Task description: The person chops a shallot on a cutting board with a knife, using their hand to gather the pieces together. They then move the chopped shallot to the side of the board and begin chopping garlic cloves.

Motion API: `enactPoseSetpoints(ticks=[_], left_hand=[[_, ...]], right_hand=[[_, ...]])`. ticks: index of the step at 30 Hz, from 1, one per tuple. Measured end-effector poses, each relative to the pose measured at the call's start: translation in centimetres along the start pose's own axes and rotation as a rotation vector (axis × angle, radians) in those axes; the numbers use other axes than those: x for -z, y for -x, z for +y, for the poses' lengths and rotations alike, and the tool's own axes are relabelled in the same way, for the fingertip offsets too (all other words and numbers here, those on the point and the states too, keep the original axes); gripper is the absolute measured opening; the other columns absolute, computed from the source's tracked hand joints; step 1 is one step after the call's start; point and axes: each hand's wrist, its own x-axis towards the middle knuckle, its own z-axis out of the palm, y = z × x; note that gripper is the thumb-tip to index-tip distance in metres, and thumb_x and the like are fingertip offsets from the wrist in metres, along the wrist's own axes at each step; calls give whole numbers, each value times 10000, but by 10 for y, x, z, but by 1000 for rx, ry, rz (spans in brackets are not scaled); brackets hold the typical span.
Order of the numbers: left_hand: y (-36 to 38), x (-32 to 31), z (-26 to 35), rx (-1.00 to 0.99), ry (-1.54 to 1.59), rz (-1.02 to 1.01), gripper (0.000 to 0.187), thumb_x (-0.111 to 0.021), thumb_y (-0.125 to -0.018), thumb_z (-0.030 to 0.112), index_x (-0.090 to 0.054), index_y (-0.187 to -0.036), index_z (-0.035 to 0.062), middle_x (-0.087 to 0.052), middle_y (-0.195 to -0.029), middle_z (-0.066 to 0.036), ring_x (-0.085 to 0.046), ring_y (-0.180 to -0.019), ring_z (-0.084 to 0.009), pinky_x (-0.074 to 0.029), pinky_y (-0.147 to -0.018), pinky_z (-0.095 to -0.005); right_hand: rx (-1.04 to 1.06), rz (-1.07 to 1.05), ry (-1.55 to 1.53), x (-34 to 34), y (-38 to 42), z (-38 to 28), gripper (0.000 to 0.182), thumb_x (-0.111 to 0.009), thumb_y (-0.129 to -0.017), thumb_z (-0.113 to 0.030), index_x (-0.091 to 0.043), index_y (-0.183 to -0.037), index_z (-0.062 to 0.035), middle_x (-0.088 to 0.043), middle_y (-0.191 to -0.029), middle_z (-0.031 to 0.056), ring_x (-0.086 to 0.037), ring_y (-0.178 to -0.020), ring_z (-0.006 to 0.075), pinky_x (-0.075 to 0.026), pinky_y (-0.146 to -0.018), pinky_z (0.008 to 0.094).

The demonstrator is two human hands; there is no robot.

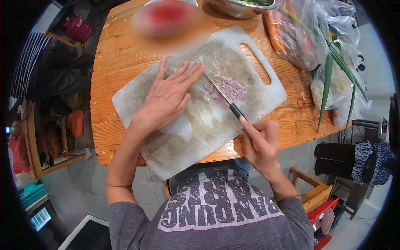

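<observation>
Right hand (262, 143) clamped on the black handle (237, 111) of a kitchen knife (221, 93), thumb and fingers wrapped close around it, is what I see first through the head camera. From my distant seat I watch the blade run away from that hand at a slant, over finely chopped purple onion (234, 89) heaped towards the slotted edge of a stained white cutting board (166, 152). Left hand (173, 91) is palm down over the board, its fingers straight and spread apart, the foremost fingertips right by the knife's tip; I cannot tell whether they touch the steel. The board sits askew on a wooden table (109, 79), its nearest corner jutting past the table's near edge. Along the far edge I make out a bowl (168, 18) with blurred red contents and, further right, a metal bowl (241, 11) with green leaves. Towards the table's far right corner, clear plastic bags (304, 54) lie beside a carrot (273, 31), with long green onion leaves (327, 85) trailing down near the right edge.
</observation>
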Motion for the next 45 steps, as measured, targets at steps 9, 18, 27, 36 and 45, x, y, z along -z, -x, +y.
enactPoseSetpoints(ticks=[9, 18, 27, 36, 45], left_hand=[[1, 1, -3, -27, 3, -8, 814, -520, -876, 9, -266, -1629, 180, -329, -1669, -42, -309, -1535, -278, -2, -1274, -596], [-2, 2, 5, 44, -32, 21, 797, -513, -888, 38, -259, -1631, 171, -330, -1668, -53, -316, -1530, -279, -8, -1280, -577], [-3, 0, 11, 34, -49, -3, 814, -532, -885, 33, -249, -1635, 175, -326, -1670, -48, -295, -1540, -269, -9, -1279, -581], [-3, -2, 8, 24, -68, -18, 817, -529, -887, 32, -243, -1638, 183, -314, -1677, -29, -288, -1543, -292, -24, -1269, -609], [-4, -1, 15, 68, -43, 38, 805, -520, -884, 38, -261, -1631, 184, -321, -1674, -37, -321, -1528, -307, -22, -1263, -618]], right_hand=[[35, 58, 44, 16, -5, -7, 515, -776, -736, 89, -750, -1229, -58, -540, -823, 56, -487, -759, 224, -391, -636, 343], [-29, -42, 42, 14, -20, 25, 552, -686, -769, 131, -707, -1285, -62, -542, -864, 96, -507, -795, 261, -436, -700, 369], [41, 66, 59, 24, -24, 16, 546, -706, -744, 129, -740, -1245, -85, -556, -878, 89, -516, -797, 261, -441, -698, 358], [51, 31, 99, 26, -21, 26, 590, -701, -733, 139, -733, -1268, -108, -584, -889, 87, -524, -821, 258, -449, -711, 367], [23, 68, 96, 24, -29, 31, 469, -721, -769, 115, -761, -1195, -77, -589, -900, 90, -539, -841, 253, -452, -717, 345]])
